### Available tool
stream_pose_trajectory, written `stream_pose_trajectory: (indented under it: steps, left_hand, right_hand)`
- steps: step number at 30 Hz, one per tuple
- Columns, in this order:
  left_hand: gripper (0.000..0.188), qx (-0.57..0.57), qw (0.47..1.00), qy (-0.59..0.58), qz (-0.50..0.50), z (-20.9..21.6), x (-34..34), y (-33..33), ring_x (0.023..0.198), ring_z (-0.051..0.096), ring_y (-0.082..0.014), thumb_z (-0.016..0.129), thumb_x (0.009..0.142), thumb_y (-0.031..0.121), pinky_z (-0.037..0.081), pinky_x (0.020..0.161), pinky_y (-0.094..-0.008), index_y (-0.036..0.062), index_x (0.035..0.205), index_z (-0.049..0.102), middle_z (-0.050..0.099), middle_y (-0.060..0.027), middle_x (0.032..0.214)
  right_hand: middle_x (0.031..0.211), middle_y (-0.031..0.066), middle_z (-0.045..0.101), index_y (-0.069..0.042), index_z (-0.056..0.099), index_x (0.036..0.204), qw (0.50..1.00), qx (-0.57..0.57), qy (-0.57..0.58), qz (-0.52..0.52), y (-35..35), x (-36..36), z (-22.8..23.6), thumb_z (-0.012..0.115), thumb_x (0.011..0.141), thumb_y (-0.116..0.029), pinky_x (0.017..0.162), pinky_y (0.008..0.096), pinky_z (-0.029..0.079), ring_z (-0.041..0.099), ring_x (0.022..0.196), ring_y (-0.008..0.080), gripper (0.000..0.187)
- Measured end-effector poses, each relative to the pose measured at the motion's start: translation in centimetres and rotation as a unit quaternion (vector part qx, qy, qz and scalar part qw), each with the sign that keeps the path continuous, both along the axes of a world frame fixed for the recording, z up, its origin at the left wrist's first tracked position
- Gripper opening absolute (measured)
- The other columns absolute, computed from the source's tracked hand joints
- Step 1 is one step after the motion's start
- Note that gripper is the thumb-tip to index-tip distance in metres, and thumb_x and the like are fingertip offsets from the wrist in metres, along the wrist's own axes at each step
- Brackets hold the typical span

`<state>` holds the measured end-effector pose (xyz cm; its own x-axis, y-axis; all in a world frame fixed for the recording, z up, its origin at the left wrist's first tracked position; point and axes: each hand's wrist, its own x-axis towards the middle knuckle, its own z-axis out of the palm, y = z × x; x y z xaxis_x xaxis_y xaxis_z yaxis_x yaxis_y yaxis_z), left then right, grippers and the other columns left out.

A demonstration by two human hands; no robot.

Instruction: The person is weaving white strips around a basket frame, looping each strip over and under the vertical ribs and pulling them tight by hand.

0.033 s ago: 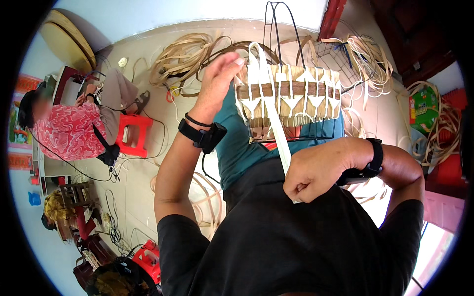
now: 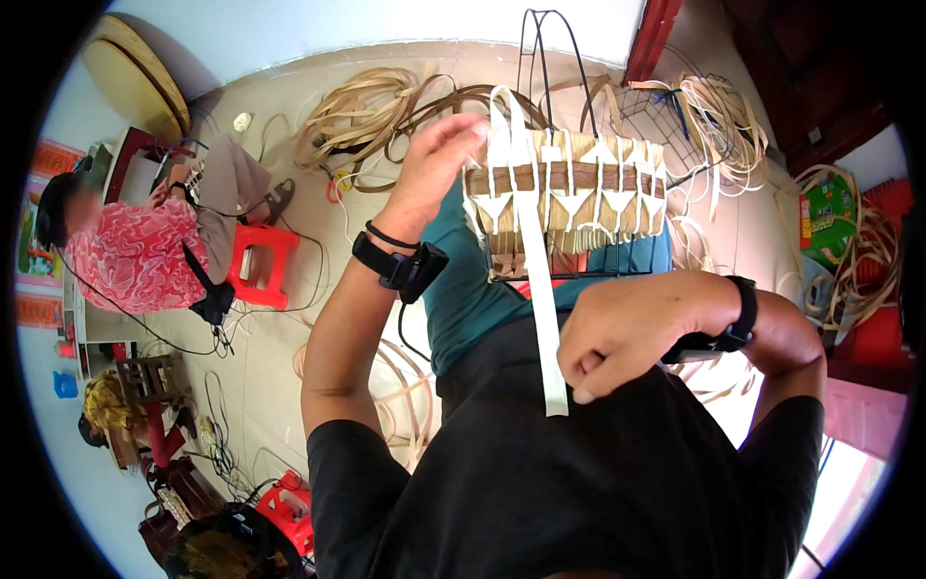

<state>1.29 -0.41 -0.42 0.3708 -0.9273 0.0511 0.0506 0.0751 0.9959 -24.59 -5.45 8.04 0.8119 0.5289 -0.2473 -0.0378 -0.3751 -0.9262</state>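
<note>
A woven basket (image 2: 569, 183) with a black wire frame rests over my lap. White strips form triangles and loops along its brown band and tan fibre side. My left hand (image 2: 432, 164) is closed at the basket's left end, its fingertips against the edge beside a loop of white strip. From that loop a flat white strip (image 2: 540, 299) runs down toward me, its end lying loose over my black shirt. My right hand (image 2: 617, 333) is curled closed just right of the strip's lower part, with nothing visible in it. Its inner fingers are hidden.
Coils of tan strips (image 2: 357, 106) lie on the floor beyond the basket, and more (image 2: 714, 116) lie at the far right by a wire frame. On the left a person in a red patterned shirt (image 2: 135, 251) sits near a red stool (image 2: 262, 265). Cables cross the floor.
My right hand has let go of the white strip's end, which now shows free beside it. The basket and my left hand have shifted only slightly.
</note>
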Motion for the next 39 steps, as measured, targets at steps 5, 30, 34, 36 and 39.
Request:
stream_pose_trajectory:
  steps: [5, 30, 34, 36, 39]
  left_hand:
    - [0.020, 0.005, 0.998, -0.052, -0.031, 1.6, -0.1, -0.6, 0.089, 0.064, -0.0088, 0.065, 0.093, 0.014, 0.050, 0.081, -0.0242, 0.0009, 0.108, 0.068, 0.071, -0.0027, 0.098]
    - [0.024, 0.034, 0.994, 0.064, -0.079, 4.3, -0.8, -3.2, 0.079, 0.067, -0.0128, 0.067, 0.089, 0.011, 0.052, 0.071, -0.0238, -0.0032, 0.109, 0.066, 0.071, -0.0099, 0.092]
    - [0.026, 0.065, 0.988, 0.062, -0.129, 5.1, -0.1, -3.2, 0.088, 0.068, -0.0162, 0.061, 0.089, 0.003, 0.056, 0.077, -0.0267, -0.0043, 0.114, 0.063, 0.070, -0.0106, 0.096]
    - [0.027, 0.078, 0.985, 0.035, -0.149, 5.2, 0.3, -3.2, 0.090, 0.067, -0.0150, 0.060, 0.088, 0.001, 0.056, 0.078, -0.0265, -0.0044, 0.114, 0.063, 0.070, -0.0104, 0.096]
    - [0.028, 0.101, 0.977, 0.003, -0.187, 5.1, 1.0, -3.2, 0.086, 0.066, -0.0125, 0.060, 0.087, 0.002, 0.054, 0.075, -0.0241, -0.0034, 0.114, 0.063, 0.070, -0.0097, 0.096]
  right_hand:
    - [0.074, 0.0128, 0.063, -0.005, 0.065, 0.091, 0.858, -0.227, -0.276, -0.369, -0.4, -0.6, -0.7, 0.067, 0.084, -0.016, 0.061, 0.0428, 0.049, 0.063, 0.071, 0.0336, 0.013]
    - [0.068, -0.0021, 0.057, 0.000, 0.065, 0.105, 0.889, 0.155, 0.076, -0.425, -0.3, -0.1, -3.4, 0.063, 0.087, 0.001, 0.049, 0.0186, 0.040, 0.053, 0.056, 0.0031, 0.018]
    - [0.064, -0.0018, 0.056, -0.001, 0.068, 0.096, 0.910, 0.114, 0.124, -0.379, -0.6, -1.1, -1.7, 0.064, 0.080, -0.003, 0.047, 0.0205, 0.038, 0.053, 0.052, 0.0044, 0.017]
    - [0.063, -0.0028, 0.054, -0.001, 0.069, 0.092, 0.918, 0.116, 0.134, -0.356, -0.8, -1.7, -1.5, 0.064, 0.077, -0.003, 0.048, 0.0205, 0.038, 0.051, 0.052, 0.0043, 0.016]
    - [0.061, -0.0041, 0.048, 0.001, 0.069, 0.088, 0.939, 0.101, 0.113, -0.308, -1.2, -2.8, -1.4, 0.066, 0.075, -0.001, 0.048, 0.0220, 0.034, 0.045, 0.052, 0.0035, 0.013]
